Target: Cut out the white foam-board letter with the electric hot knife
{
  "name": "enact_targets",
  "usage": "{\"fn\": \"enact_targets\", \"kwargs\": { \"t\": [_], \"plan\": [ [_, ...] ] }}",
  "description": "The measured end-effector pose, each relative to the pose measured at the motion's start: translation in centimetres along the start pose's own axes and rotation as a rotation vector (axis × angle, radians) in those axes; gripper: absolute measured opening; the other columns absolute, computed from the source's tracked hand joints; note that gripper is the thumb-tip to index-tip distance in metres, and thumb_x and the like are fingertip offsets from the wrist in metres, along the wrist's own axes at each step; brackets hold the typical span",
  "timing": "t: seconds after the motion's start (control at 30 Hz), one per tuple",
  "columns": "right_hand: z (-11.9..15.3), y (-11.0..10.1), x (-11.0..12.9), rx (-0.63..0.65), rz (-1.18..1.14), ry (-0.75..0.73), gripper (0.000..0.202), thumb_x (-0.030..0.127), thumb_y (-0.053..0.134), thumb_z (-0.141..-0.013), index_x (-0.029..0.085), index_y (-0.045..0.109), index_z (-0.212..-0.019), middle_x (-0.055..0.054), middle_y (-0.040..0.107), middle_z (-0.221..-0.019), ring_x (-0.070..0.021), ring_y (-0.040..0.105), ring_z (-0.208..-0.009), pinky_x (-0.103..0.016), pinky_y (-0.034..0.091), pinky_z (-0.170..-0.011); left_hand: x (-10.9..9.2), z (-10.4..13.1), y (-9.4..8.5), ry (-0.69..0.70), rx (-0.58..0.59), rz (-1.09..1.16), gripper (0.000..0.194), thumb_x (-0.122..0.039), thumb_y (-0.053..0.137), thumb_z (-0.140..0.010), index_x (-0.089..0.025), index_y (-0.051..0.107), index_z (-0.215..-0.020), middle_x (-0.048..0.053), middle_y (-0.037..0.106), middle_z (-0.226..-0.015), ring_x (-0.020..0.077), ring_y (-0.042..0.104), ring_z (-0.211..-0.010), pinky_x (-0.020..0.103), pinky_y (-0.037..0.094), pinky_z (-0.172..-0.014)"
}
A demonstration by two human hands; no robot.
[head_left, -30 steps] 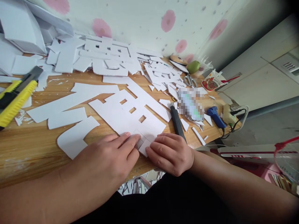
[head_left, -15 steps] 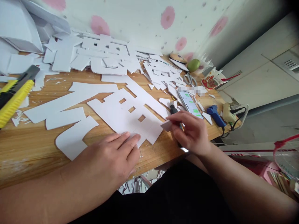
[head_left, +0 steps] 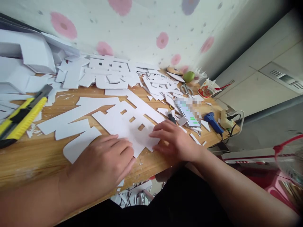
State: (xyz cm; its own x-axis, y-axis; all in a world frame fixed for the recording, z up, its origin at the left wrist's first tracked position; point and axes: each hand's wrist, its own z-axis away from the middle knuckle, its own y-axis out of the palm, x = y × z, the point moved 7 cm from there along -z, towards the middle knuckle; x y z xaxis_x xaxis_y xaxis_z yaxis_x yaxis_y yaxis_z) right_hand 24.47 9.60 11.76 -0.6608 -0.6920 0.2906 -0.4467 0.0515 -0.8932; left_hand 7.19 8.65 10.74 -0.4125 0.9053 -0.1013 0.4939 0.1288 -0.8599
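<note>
Nearest on my feed: left hand (head_left: 106,159), fingers close together, lightly bent over the near-left edge of the sheet (head_left: 127,127); I cannot tell whether they pinch it. Right hand (head_left: 176,140) back at the sheet's right edge, fingers spread; half a second ago it pinched a small offcut clear of the board. A similar grey-white chip (head_left: 183,121) now lies just beside the phone (head_left: 190,116). Sheet flat on the table (head_left: 16,160) between both hands: white, smooth, thin, three small rectangular windows in a row, edges notched. Tabletop woodgrain, scuffed pale. Left, knife (head_left: 22,118), yellow and black plastic. Farther, heaped scraps (head_left: 111,72), angular. Wall (head_left: 137,34) pale, pink-blotched.
</note>
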Motion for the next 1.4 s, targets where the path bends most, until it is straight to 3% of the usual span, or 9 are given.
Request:
{"fn": "enact_targets", "kwargs": {
  "t": [0.17, 0.3, 0.43, 0.67, 0.97, 1.1, 1.23, 1.4],
  "plan": [
    [-2.2, 3.1, 1.2, 0.219, -0.003, -0.029, 0.027, 0.022, 0.074, -0.088, 0.017, 0.069, -0.114, -0.014, 0.068, -0.12, -0.0259, 0.062, -0.107, -0.043, 0.053, -0.094, 0.2, 0.3, 0.5, 0.041, 0.028, -0.139, 0.027, -0.019, 0.047, -0.098, -0.009, 0.072, -0.098, 0.013, 0.076, -0.098, 0.0295, 0.073, -0.095, 0.051, 0.06, -0.088],
    [-3.0, 3.7, 1.0, 0.349, 0.053, -0.023, 0.021, 0.021, 0.073, -0.088, 0.016, 0.07, -0.108, -0.013, 0.068, -0.117, -0.0251, 0.062, -0.103, -0.039, 0.053, -0.089, -0.5, 0.6, 1.1, 0.078, 0.088, -0.2, 0.027, -0.019, 0.048, -0.095, -0.011, 0.074, -0.102, 0.016, 0.076, -0.104, 0.0313, 0.074, -0.095, 0.052, 0.061, -0.088],
    [-3.2, 3.8, 1.4, 0.389, 0.169, -0.099, 0.011, 0.025, 0.064, -0.096, 0.017, 0.071, -0.098, -0.012, 0.07, -0.11, -0.0232, 0.063, -0.096, -0.036, 0.051, -0.08, -1.2, 0.8, 1.3, 0.142, 0.125, -0.266, 0.027, -0.016, 0.054, -0.087, -0.01, 0.075, -0.104, 0.024, 0.075, -0.111, 0.0372, 0.074, -0.1, 0.053, 0.061, -0.088],
    [-2.6, 4.2, 2.1, 0.352, 0.271, -0.303, 0.024, 0.021, 0.051, -0.103, 0.015, 0.068, -0.086, -0.009, 0.071, -0.089, -0.0194, 0.06, -0.079, -0.033, 0.047, -0.069, -1.3, 1.0, 1.6, 0.128, 0.163, -0.268, 0.028, -0.014, 0.064, -0.08, -0.01, 0.075, -0.106, 0.026, 0.074, -0.112, 0.0383, 0.074, -0.102, 0.052, 0.062, -0.089],
    [-1.7, 4.0, 2.6, 0.265, 0.348, -0.434, 0.03, 0.021, 0.043, -0.106, 0.016, 0.064, -0.085, -0.007, 0.067, -0.084, -0.0164, 0.057, -0.07, -0.032, 0.044, -0.061, -1.1, 1.3, 2.1, 0.083, 0.166, -0.281, 0.027, -0.021, 0.065, -0.085, -0.013, 0.074, -0.109, 0.024, 0.073, -0.118, 0.0369, 0.073, -0.106, 0.051, 0.058, -0.094],
    [-1.4, 3.9, 2.8, 0.189, 0.362, -0.481, 0.029, 0.02, 0.044, -0.106, 0.017, 0.062, -0.083, -0.005, 0.065, -0.08, -0.0151, 0.057, -0.067, -0.031, 0.044, -0.059, -1.0, 1.3, 2.1, 0.058, 0.164, -0.261, 0.03, -0.025, 0.071, -0.08, -0.014, 0.075, -0.108, 0.023, 0.074, -0.117, 0.0371, 0.072, -0.106, 0.051, 0.058, -0.095],
    [-1.1, 3.0, 2.7, 0.052, 0.325, -0.47, 0.02, 0.019, 0.046, -0.104, 0.014, 0.065, -0.097, -0.006, 0.07, -0.085, -0.014, 0.058, -0.063, -0.029, 0.045, -0.055, -1.0, 1.2, 2.1, 0.043, 0.169, -0.249, 0.031, -0.025, 0.071, -0.08, -0.015, 0.075, -0.109, 0.023, 0.073, -0.119, 0.0372, 0.072, -0.106, 0.051, 0.058, -0.095],
    [-1.4, 2.3, 2.0, -0.04, 0.193, -0.391, 0.017, 0.02, 0.051, -0.102, 0.011, 0.065, -0.107, -0.011, 0.073, -0.097, -0.0168, 0.068, -0.078, -0.028, 0.053, -0.061, -0.8, 1.1, 2.1, 0.024, 0.167, -0.237, 0.028, -0.025, 0.07, -0.082, -0.015, 0.075, -0.108, 0.023, 0.073, -0.121, 0.0367, 0.072, -0.108, 0.051, 0.058, -0.096]
  ]
}}
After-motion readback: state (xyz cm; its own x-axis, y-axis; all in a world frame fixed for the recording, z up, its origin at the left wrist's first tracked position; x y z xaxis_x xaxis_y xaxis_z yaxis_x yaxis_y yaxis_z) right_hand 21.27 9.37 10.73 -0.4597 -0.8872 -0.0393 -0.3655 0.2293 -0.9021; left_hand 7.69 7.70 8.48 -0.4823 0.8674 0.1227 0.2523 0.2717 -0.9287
